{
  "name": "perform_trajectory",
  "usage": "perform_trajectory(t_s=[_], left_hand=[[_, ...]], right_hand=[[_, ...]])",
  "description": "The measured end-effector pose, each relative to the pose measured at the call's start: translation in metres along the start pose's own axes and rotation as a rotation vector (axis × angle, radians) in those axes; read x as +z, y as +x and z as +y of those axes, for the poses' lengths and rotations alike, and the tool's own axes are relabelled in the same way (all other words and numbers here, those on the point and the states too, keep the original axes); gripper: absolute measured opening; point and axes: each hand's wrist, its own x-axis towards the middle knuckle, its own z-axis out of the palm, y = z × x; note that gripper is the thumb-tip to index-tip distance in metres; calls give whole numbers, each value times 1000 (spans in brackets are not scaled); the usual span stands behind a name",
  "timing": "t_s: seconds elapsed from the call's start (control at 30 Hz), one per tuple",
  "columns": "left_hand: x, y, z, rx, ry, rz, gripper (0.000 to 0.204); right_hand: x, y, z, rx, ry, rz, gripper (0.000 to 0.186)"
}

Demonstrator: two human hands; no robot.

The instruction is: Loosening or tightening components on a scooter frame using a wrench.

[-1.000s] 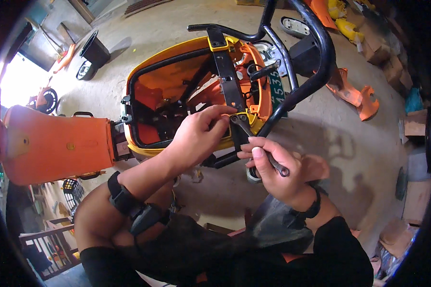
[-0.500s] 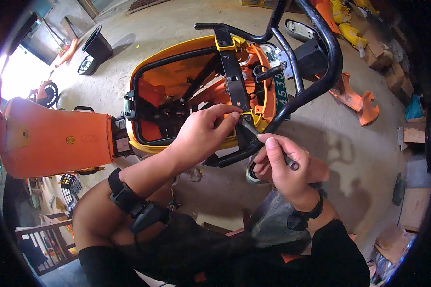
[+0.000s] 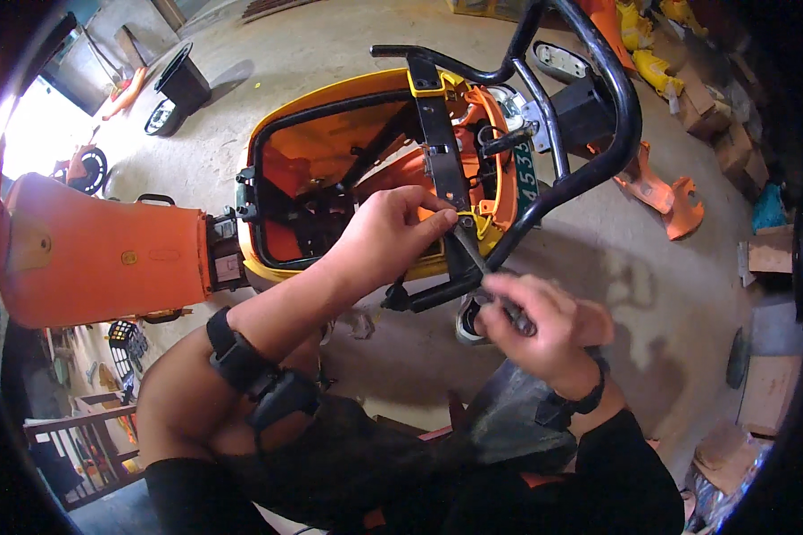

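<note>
My right hand (image 3: 540, 325) is closed around a slim metal wrench (image 3: 475, 254), whose far end reaches up to a bolt on the scooter's black crossbar (image 3: 439, 147). Thumb and forefinger of my left hand (image 3: 397, 232) are pinched together right beside that far end; what lies between them is hidden. Around the bolt is a yellow bracket (image 3: 482, 225). The crossbar spans the open orange-and-yellow scooter body (image 3: 308, 147), with dark parts and loose cables inside it. A bent black tube rack (image 3: 589, 183) rises at the right.
The long orange seat (image 3: 107, 254) extends to the left. A black bin-like part (image 3: 183, 80) stands on the concrete floor (image 3: 330, 31) at the far left. Orange plastic panels (image 3: 660, 192) and cardboard boxes (image 3: 772, 392) lie along the right. A wooden rack (image 3: 80, 455) is at the lower left.
My right hand has turned and shifted slightly down, its fingers curling further over the wrench and blurred by motion. My left hand stays beside the bolt. The whole view has shifted slightly.
</note>
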Motion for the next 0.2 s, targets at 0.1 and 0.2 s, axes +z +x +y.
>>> perform_trajectory(t_s=[0.1, 0.2], left_hand=[[-2, -1, 5, -11, 5, -7, 32], [-2, 3, 1, 36, -77, -29, 35]], right_hand=[[-9, -1, 1, -426, -184, -254, 41], [1, 11, -11, -512, -297, -428, 39]])
